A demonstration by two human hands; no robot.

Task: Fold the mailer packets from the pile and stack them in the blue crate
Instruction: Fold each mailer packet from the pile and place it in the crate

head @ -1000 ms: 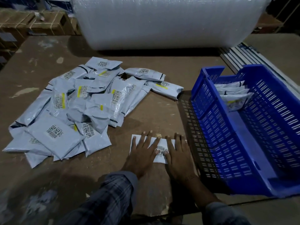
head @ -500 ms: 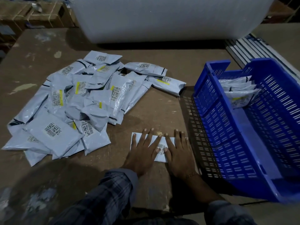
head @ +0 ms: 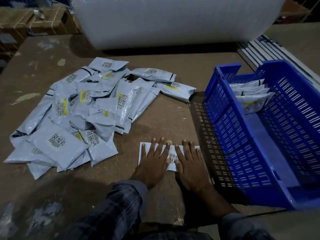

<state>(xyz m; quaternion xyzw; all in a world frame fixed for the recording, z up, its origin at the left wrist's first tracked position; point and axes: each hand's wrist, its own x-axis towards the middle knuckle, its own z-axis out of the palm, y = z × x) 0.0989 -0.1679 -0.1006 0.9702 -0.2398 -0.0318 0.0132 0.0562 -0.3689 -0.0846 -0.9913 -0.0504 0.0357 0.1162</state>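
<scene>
- Left hand [head: 153,160] and right hand [head: 189,163]: both spread flat, pressing one packet [head: 171,155] onto the bench [head: 155,118] — unchanged over the last second, so the crease is likely still being set.
- Pile [head: 83,110]: left of the hands, many packets unfolded.
- Crate [head: 259,135]: right, a few folded packets stacked at its far end.

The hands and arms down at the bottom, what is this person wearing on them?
Both hands are bare, no gloves. The left arm wears a dark plaid sleeve with a plain grey cuff. The right wrist carries a thin gold-coloured bracelet, and a greyish sleeve begins further up that arm.
</scene>
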